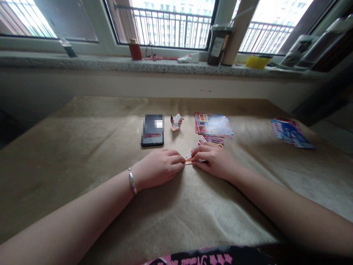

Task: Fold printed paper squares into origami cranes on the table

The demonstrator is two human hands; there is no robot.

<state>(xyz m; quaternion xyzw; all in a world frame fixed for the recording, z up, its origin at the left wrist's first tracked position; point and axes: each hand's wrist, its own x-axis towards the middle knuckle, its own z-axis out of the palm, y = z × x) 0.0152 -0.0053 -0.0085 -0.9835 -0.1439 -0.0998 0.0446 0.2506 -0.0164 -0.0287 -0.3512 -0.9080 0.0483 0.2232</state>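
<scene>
A folded piece of printed paper (202, 140) lies on the table between my hands, partly hidden under my right hand (211, 159). The fingers of my right hand press on it and pinch its lower edge. My left hand (163, 166), with a silver bracelet at the wrist, has its fingertips closed on the paper's left tip. Just beyond stands a small folded paper bird (176, 122). To its left lies a phone (152, 130). A stack of colourful printed sheets (213, 125) rests behind my right hand.
More printed sheets (291, 132) lie at the table's right side. A brown cloth (68, 165) covers the table. Beyond it, the granite windowsill (171, 66) holds a red container (135, 49), a dark jar (217, 46) and a yellow object (257, 62).
</scene>
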